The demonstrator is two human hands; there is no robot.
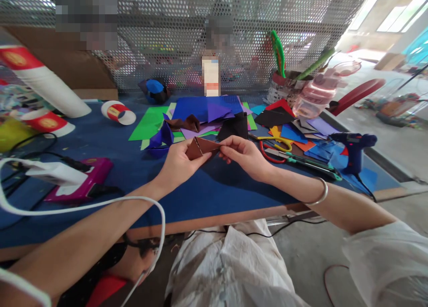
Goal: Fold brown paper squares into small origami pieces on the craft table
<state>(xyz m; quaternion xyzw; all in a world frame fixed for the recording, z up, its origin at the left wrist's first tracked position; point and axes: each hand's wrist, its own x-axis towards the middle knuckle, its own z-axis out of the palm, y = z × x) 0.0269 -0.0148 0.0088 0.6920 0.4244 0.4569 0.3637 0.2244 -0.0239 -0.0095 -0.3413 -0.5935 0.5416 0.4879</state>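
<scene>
Head view: the brown paper [195, 150], folded into a pointed shape with a seam across it, is held up between both hands, above the counter [187, 204] and on the near side of the blue sheets [190, 108]. It should be very light, fairly stiff along its doubled creases but soft across a single layer, hardly slippery, and easy to crush or dent if squeezed hard. The best hold is probably flat on the folded edges and at the narrow tip, with light finger pressure and the layers kept together. The left hand [180, 162] grips the broad end, its thumb laid along the near edge and pointing toward the tip, its fingers mostly hidden behind; it is closed no wider than the fold is thick. The right hand [245, 156] pinches the narrow tip between thumb and forefinger, with almost no gap between them, its other fingers loosely curled beneath. How hard either one presses cannot be told. Just beyond the left hand lies a purple fold [162, 139]; to the right of the right hand are the scissors [286, 143], a cutter [309, 164] and a glue gun [355, 151].
</scene>
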